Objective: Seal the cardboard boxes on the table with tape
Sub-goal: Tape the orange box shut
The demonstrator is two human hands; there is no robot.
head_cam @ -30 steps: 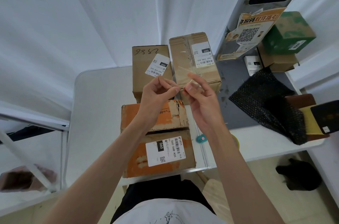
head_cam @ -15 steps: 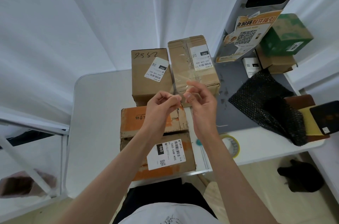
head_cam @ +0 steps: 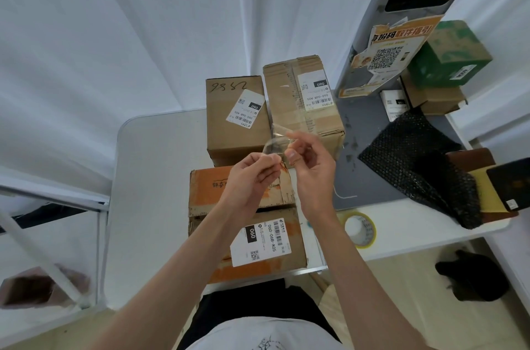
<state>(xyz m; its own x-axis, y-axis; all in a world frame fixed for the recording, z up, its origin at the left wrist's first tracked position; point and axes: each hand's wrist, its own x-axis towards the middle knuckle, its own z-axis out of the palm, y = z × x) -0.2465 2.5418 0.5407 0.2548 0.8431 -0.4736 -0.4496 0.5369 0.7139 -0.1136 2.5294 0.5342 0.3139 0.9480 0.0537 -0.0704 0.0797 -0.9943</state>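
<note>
**Clear tape strip pinched between both hands above the boxes**

A short strip of clear tape (head_cam: pixel 277 141) is held in the air over the gap between the orange box (head_cam: pixel 243 223) and the two plain brown boxes behind it. The strip is transparent and glossy, crumpled and curled on itself, so its edges show mainly as pale glints. Its long axis runs roughly from the near-left to the far-right, rising away from the orange box toward the taped brown box (head_cam: pixel 302 107).

The left hand (head_cam: pixel 248 180) has its fingers curled, thumb and forefinger closed on the strip's lower end. The right hand (head_cam: pixel 311 169) pinches the upper part, fingertips pressed together on the film, the other fingers loosely bent.

The orange box lies nearest the person on the white worktop (head_cam: pixel 155 177), its top flaps showing a seam across the middle and a white shipping label on the near half. Just behind it stands the brown box marked in pen (head_cam: pixel 235 117), touching the taped brown box on its right. To the right of the orange box, at the worktop's near edge, lies a roll of tape (head_cam: pixel 360 229), flat on its side.
</note>
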